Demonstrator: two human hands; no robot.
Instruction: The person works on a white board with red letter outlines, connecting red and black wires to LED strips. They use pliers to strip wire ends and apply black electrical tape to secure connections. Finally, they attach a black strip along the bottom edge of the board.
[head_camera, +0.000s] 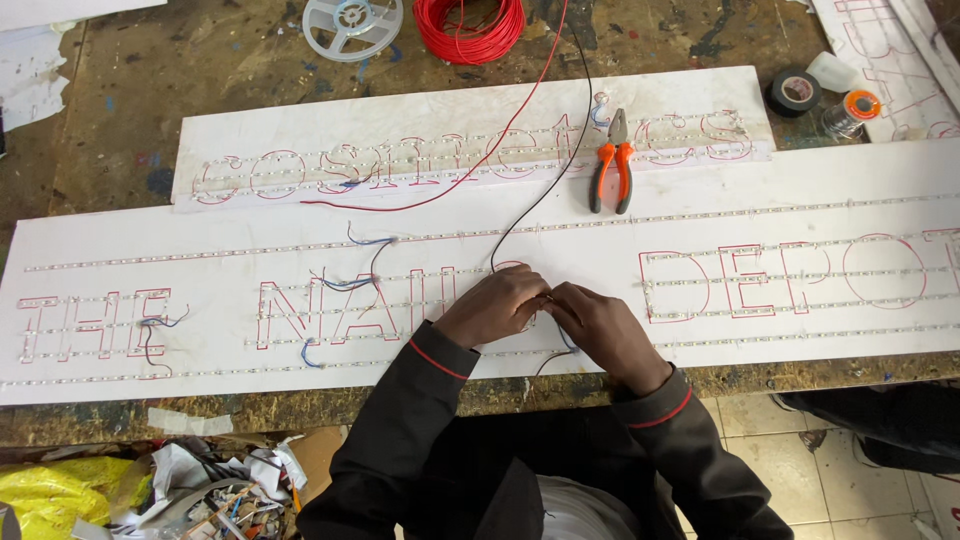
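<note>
left hand (492, 305), right hand (600, 325), black wire (560, 170), white sign board (760, 330)

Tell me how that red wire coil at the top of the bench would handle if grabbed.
The red wire coil would likely feel floppy, since its loose end trails slackly across the upper white panel. Loops may spring apart; nothing visibly binds them. Lying flat, it probably won't roll.

Head camera, looking steeply down over the workbench

It sits close above the person's left hand (492, 305) and right hand (600, 325), facing away from the body across the long white sign panel (800, 215); this is the only view.
</note>
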